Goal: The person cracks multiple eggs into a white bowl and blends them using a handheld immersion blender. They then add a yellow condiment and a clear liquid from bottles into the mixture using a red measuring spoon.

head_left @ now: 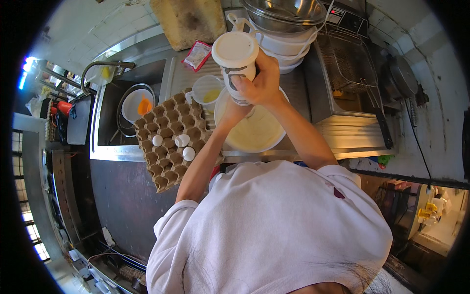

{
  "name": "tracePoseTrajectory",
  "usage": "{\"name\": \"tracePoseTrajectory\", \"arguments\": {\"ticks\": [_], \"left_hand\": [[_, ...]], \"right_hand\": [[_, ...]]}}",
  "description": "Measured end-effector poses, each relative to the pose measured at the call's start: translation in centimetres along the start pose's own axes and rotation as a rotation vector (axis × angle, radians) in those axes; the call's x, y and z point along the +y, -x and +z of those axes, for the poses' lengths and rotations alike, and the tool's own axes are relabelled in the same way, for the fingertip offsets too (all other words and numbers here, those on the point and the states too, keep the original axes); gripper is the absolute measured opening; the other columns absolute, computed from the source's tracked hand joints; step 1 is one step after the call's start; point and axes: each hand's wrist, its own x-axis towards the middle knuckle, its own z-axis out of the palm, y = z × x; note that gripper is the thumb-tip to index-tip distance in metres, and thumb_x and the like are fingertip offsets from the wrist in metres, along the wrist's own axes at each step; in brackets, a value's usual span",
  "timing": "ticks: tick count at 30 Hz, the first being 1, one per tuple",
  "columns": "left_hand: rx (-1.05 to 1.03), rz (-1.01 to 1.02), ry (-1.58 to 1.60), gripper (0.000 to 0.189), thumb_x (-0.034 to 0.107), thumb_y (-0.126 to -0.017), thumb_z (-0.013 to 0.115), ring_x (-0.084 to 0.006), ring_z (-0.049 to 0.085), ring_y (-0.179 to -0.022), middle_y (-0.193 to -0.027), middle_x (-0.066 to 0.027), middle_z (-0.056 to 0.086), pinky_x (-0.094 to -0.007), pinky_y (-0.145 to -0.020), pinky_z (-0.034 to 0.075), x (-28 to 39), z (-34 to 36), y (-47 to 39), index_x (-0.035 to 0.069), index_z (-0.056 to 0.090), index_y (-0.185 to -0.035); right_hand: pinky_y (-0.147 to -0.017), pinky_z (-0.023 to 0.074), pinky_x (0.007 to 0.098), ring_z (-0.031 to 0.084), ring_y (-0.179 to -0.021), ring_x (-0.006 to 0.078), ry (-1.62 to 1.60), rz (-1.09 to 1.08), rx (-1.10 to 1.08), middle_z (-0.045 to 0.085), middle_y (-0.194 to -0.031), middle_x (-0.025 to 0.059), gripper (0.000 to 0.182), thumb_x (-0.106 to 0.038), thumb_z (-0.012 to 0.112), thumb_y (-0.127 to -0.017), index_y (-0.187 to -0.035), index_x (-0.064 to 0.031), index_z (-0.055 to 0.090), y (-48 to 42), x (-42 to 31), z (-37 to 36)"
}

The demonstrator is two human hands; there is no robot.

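Above a white mixing bowl (257, 136) of pale yellow batter, my right hand (265, 79) grips a white lidded canister (237, 51) with dark printing. My left hand (237, 110) is at the canister's lower end, partly hidden behind it and the right hand; its fingers cannot be made out, nor whether it holds something. Left of the bowl, a clear plastic jug (201, 88) has some yellow liquid in its bottom. A cardboard egg tray (169, 161) holds several white eggs or shells (157, 140). Behind the jug lies a red-edged packet (198, 56).
At left is a sink (147, 70) with a tap (88, 73) and a white bowl (131, 104) holding something orange. Stacked white tubs (286, 44) under a steel bowl (290, 13) stand at the back. A fryer basket (347, 62) sits at right. A worn board (189, 22) leans behind.
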Motion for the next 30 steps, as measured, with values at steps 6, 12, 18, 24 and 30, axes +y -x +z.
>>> {"name": "tracePoseTrajectory", "arguments": {"ticks": [6, 12, 18, 24, 30], "left_hand": [[-0.1, 0.015, 0.058, 0.048, 0.011, -0.073, 0.063, -0.0267, 0.048, -0.103, -0.11, -0.0137, 0.05, -0.0342, -0.084, 0.039, -0.8, 2.1, -1.2, 0.004, 0.042, -0.116], [-0.036, 0.0, 0.198, 0.017, 0.008, -0.071, 0.061, -0.0136, 0.047, -0.066, -0.073, -0.0004, 0.049, -0.0285, -0.057, 0.039, 0.8, 3.9, -0.8, 0.007, 0.052, -0.086], [-0.252, -0.229, 0.215, 0.033, 0.017, -0.075, 0.062, -0.0197, 0.052, -0.081, -0.087, -0.0066, 0.055, -0.0313, -0.067, 0.043, 4.5, 3.4, 0.1, 0.006, 0.05, -0.103], [-0.347, -0.389, 0.12, 0.032, 0.02, -0.075, 0.063, -0.0157, 0.054, -0.066, -0.08, -0.0068, 0.055, -0.0298, -0.057, 0.044, 3.6, 4.4, 2.1, 0.008, 0.051, -0.102], [-0.317, -0.238, 0.361, 0.022, 0.016, -0.073, 0.065, -0.011, 0.051, -0.06, -0.072, -0.0014, 0.053, -0.0248, -0.047, 0.041, 3.5, 5.6, 3.4, 0.004, 0.054, -0.088]], "right_hand": [[-0.056, 0.0452, 0.0245, 0.054, -0.059, 0.0112, 0.056, 0.022, -0.021, 0.059, -0.07, 0.0076, 0.034, -0.014, 0.062, -0.062, -0.09, 0.002, 0.055, 0.0, 0.0, -1.9], [-0.057, 0.0452, 0.0252, 0.054, -0.06, 0.012, 0.052, 0.028, 0.029, 0.059, -0.07, 0.0074, 0.034, -0.014, 0.063, -0.062, -0.091, 0.0015, 0.055, 0.1, -0.9, -2.9], [-0.06, 0.0451, 0.0251, 0.056, -0.063, 0.0122, 0.041, 0.122, 0.034, 0.06, -0.072, 0.0081, 0.033, -0.012, 0.062, -0.063, -0.092, 0.0014, 0.055, 0.7, -1.7, -4.0], [-0.063, 0.0458, 0.0253, 0.057, -0.067, 0.0122, 0.054, 0.229, 0.012, 0.062, -0.076, 0.0079, 0.035, -0.016, 0.061, -0.065, -0.095, 0.0007, 0.055, 2.2, -2.4, -4.7], [-0.07, 0.0464, 0.0263, 0.059, -0.077, 0.0121, 0.04, 0.316, 0.021, 0.063, -0.084, 0.0095, 0.044, -0.019, 0.061, -0.067, -0.105, 0.0026, 0.052, 4.4, -2.7, -5.4]]}}
